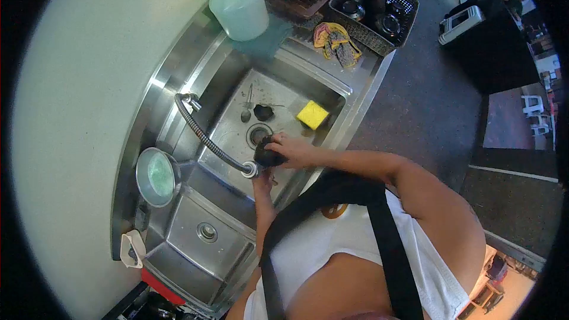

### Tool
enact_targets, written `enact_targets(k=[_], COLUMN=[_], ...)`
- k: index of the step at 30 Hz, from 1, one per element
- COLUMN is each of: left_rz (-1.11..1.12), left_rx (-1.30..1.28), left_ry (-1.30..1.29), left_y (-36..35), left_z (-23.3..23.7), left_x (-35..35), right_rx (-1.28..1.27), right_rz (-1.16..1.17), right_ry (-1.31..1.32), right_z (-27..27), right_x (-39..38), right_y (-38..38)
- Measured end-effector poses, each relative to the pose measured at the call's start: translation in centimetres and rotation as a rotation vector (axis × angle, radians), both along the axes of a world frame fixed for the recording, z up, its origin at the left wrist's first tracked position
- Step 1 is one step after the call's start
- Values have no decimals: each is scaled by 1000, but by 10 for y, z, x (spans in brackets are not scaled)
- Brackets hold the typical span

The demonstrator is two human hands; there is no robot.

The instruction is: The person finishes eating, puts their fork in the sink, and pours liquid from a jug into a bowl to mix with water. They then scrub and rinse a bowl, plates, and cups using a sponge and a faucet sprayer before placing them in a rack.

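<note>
In the head view, my right hand [291,149] is closed around a dark, rounded object [269,153], possibly a cup or small bowl, over the sink basin. My left hand [265,180] is just below it, close to the faucet head [250,169]. The spout and the dark object hide most of its fingers. Beyond them in the basin [228,142] lie a spoon [245,116], a fork [249,96] and a small black item [264,112]. A yellow sponge [312,115] rests near the right wall of the basin.
A flexible hose faucet [204,136] arches over the sink. A metal bowl [142,181] with green contents sits left. A plastic jug [238,6], a yellow-grey cloth [336,41] and a basket [409,21] of dark cups stand along the back. The second basin [189,225] is nearer.
</note>
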State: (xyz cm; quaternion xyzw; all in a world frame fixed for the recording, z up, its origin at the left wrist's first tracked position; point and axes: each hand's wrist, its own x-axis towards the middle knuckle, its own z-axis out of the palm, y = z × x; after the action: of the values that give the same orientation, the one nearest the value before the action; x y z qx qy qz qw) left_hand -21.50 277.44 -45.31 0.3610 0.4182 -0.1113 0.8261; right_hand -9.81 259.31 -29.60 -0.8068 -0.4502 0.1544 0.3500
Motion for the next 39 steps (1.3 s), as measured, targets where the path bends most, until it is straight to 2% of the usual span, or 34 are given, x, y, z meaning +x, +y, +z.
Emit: enact_targets(k=[1, 3, 4, 5, 6, 7, 9, 10, 12, 13, 15, 17, 18, 19, 21, 23, 24, 26, 27, 29, 30, 31, 33, 34, 35, 36, 37, 39], left_rz=[-1, 77, 55, 139, 217, 181, -332, -334, -782, -774, -1035, -1121, -1222, -1323, -1409, -1333, -1329, -1032, -1030, -787, -660, -660, -312, -308, -175, -45, -42, 302], left_rx=[-1, -106, -119, -158, -200, -221, 1222, 1222, 1792, 1800, 1837, 1821, 1784, 1744, 1739, 1604, 1610, 1501, 1503, 1375, 1369, 1373, 1100, 1103, 962, 819, 823, 431], left_ry=[2, -227, -238, -188, -140, -157, -43, -70, 74, 51, 25, 80, 135, 187, 266, 301, 295, 213, 207, 119, -52, -51, -77, -75, -39, -2, 11, 28], left_y=[-7, -24, -27, -25, -34, -48, -61, -69, -87, -86, -76, -77, -70, -65, -73, -65, -66, -67, -66, -58, -52, -46, -36, -30, -24, -18, -18, -20], left_z=[-4, -31, -60, -98, -116, -106, -49, -14, 43, 38, 13, 21, 6, -10, 9, -19, -16, -3, 1, 4, 0, -6, -14, -19, -21, -24, -19, 0], left_x=[8, 30, 38, 47, 66, 87, 118, 131, 156, 167, 173, 178, 178, 180, 183, 183, 179, 167, 164, 149, 139, 127, 108, 100, 91, 83, 80, 61], right_rx=[-34, -63, -92, -107, -34, 39, 109, 139, 207, 244, 249, 240, 213, 211, 21, -183, -280, -371, -469, -505, -572, -638, -669, -675, -681, -709, -721, -773], right_rz=[36, 11, -16, -49, -105, -156, -302, -412, -638, -759, -965, -1192, -1303, -1317, -1418, -1438, -1415, -1400, -1380, -1371, -1376, -1377, -1378, -1352, -1321, -1314, -1312, -1306], right_ry=[-49, -39, -35, -52, -109, -168, -162, -271, -437, -496, -703, -717, -690, -713, -726, -648, -553, -544, -532, -562, -592, -621, -680, -600, -521, -546, -533, -537], right_z=[4, 21, 32, 45, 59, 75, 115, 135, 165, 176, 189, 189, 183, 171, 147, 131, 128, 119, 116, 113, 112, 111, 99, 94, 94, 93, 92, 88], right_x=[7, 23, 34, 47, 61, 74, 108, 127, 167, 188, 232, 270, 290, 310, 344, 364, 369, 377, 382, 388, 390, 392, 398, 400, 400, 399, 400, 403], right_y=[-7, -22, -32, -43, -53, -65, -92, -107, -141, -159, -200, -240, -260, -279, -316, -333, -337, -339, -340, -340, -340, -340, -348, -353, -354, -355, -357, -359])
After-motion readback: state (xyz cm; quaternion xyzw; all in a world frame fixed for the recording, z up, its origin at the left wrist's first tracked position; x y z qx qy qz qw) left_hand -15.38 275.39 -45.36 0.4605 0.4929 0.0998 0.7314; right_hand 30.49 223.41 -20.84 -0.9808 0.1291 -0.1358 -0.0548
